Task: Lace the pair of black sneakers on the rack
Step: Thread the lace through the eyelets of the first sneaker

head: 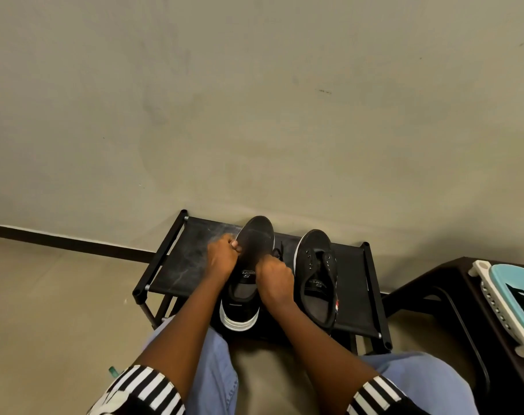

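Two black sneakers with white soles stand on top of the low black rack (183, 265), toes toward the wall. The left sneaker (248, 244) is between my hands. My left hand (222, 257) pinches its left edge near the eyelets. My right hand (274, 274) is curled over its right side and pinches a black lace (278, 252) that trails between the shoes. The right sneaker (317, 277) stands alone, its eyelets bare and its tongue loose.
The rack stands against a plain wall. A dark table (452, 283) at the right carries a white and teal tray (508, 292) holding something dark. My knees in blue trousers sit close in front of the rack.
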